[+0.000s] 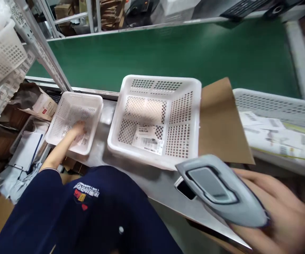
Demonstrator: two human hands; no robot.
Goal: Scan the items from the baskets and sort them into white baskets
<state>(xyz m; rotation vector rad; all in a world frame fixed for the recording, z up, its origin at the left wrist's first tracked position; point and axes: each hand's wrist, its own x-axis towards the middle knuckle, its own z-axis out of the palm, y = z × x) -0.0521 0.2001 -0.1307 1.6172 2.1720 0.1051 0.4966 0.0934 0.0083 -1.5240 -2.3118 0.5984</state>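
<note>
Left hand (77, 129) reaching into small white basket (75, 120) on steel bench (157, 183), fingers touching papers, grip impossible to tell; right hand (276, 211) clamped on grey barcode scanner (221, 190) beside large basket (155, 120) holding one label (148, 141). Scanning apparently under way.

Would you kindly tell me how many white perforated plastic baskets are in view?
4: a small basket that the left hand reaches into, a large basket at the centre, one at the right edge, and one at the upper left. Others may be hidden.
</note>
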